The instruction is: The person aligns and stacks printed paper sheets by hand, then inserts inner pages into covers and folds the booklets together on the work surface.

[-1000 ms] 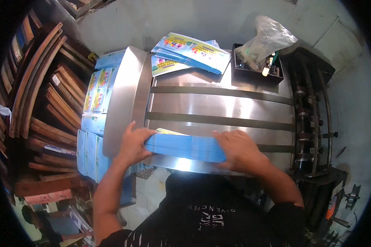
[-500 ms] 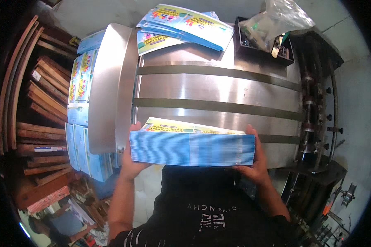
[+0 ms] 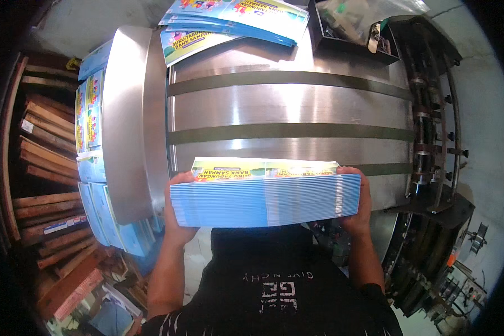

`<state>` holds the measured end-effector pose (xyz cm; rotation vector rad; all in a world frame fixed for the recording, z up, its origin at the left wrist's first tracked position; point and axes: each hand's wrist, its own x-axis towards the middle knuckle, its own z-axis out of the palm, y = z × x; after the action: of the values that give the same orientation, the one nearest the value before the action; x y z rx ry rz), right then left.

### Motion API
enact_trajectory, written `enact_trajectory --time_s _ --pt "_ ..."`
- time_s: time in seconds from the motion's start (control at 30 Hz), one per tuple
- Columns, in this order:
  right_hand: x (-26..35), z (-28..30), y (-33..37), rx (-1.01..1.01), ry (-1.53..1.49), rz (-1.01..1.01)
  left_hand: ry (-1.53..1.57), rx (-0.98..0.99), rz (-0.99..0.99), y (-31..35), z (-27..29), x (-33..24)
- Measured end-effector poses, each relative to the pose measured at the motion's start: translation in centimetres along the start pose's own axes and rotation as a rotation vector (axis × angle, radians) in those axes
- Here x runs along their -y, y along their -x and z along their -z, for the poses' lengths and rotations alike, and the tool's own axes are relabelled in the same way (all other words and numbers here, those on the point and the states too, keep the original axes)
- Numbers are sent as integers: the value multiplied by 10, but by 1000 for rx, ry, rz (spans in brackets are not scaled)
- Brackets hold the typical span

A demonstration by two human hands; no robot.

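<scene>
Between my two hands is a thick, neat stack of printed booklet covers (image 3: 263, 201), its pale blue edges facing me and a yellow and green printed sheet on top. My left hand (image 3: 179, 210) closes round the stack's left end. Round the right end my right hand (image 3: 357, 201) is closed in the same way. The stack is held level in front of my body, over the near edge of a shiny metal table (image 3: 235, 109) with dark green belts (image 3: 291, 131) across it.
Loose printed sheets (image 3: 235, 22) lie fanned at the table's far left. A black box (image 3: 347, 42) with a plastic bag stands at the far right. Rollers (image 3: 423, 123) border the right side. Left are a curved metal plate (image 3: 129, 123), more sheet piles (image 3: 92, 112) and wooden boards (image 3: 50, 162).
The stack has come closer in view and tilted slightly, its right end swinging up. Both hands keep their hold. The surroundings have shifted toward the left and upward in the picture.
</scene>
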<state>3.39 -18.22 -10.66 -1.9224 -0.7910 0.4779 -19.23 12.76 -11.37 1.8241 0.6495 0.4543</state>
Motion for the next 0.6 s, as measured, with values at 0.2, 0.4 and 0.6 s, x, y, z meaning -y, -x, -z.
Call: enact_trajectory --time_s 0.2,0.4,0.6 --pt "12 3 17 -94 -322 -174 -252 28 -61 20 25 0" --pt "9 -8 11 15 -123 -52 167 49 346 14 2 1" --pt "11 -12 20 49 149 -99 -516 178 -5 34 11 17"
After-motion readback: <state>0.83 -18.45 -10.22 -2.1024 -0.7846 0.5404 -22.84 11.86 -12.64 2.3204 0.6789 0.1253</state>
